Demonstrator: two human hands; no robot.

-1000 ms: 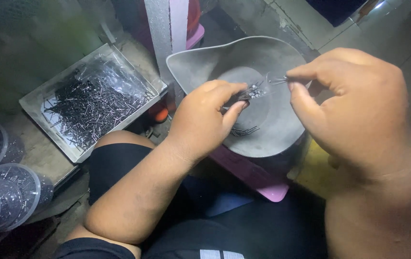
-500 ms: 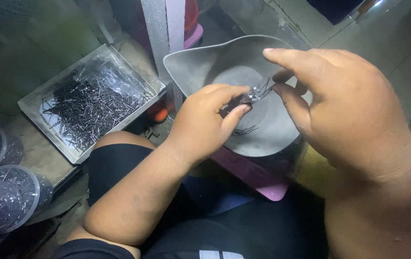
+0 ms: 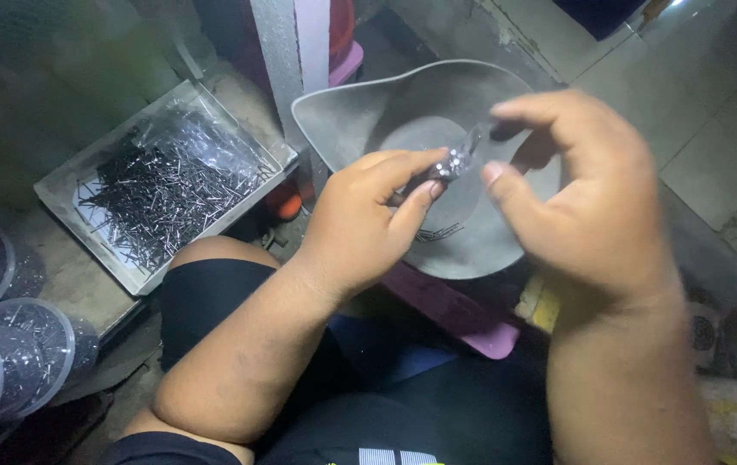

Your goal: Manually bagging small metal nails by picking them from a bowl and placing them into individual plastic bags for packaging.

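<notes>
Compared with a second ago, the right hand (image 3: pixel 592 215) now sits lower and nearer the middle of the grey bowl (image 3: pixel 343 112), its fingers (image 3: pixel 528 108) spread looser instead of pinched. The small shiny bundle (image 3: pixel 450 164) in the left hand (image 3: pixel 368 228) now points up towards the right thumb.

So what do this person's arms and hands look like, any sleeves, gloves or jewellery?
Both arms are bare to the frame's edge, with no sleeves in view. The left hand and right hand wear no gloves, and no rings, watch or bracelets show. Fingernails look short.
</notes>
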